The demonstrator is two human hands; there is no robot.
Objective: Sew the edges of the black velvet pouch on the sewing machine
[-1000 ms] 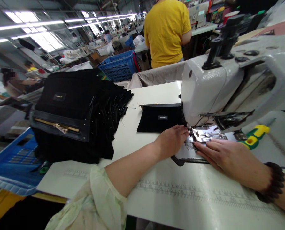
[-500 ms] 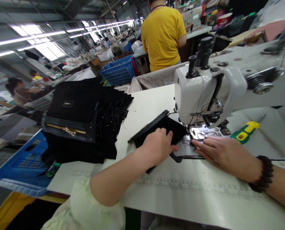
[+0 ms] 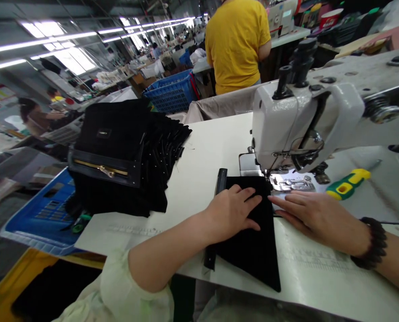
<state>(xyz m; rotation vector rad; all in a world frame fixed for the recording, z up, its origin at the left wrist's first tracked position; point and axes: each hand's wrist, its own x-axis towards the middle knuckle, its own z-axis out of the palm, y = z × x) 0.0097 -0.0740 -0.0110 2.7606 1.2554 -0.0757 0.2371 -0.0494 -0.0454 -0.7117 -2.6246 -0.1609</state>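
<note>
A black fabric piece [image 3: 253, 255] with a dark strip along its left edge lies flat on the sewing table, its upper right corner at the needle area of the white sewing machine [image 3: 280, 120]. My left hand [image 3: 235, 212] rests on top of this fabric, fingers spread and pressing down. Just right of the fabric's edge, my right hand [image 3: 316, 214] lies flat with fingers stretched out, fingertips near the metal needle plate [image 3: 291, 182]. A dark beaded bracelet [image 3: 370, 243] circles the right wrist.
To the left, a stack of black fabric pieces [image 3: 119, 120] with zippers overhangs a blue basket [image 3: 35, 228]. A green and yellow screwdriver [image 3: 349, 183] lies right of the needle. Behind the machine stands a person in a yellow shirt [image 3: 238, 44], near a blue crate [image 3: 172, 91].
The black fabric has turned and now lies flat, extending towards the table's front edge. My left hand has opened out on it. My right hand has barely moved.
</note>
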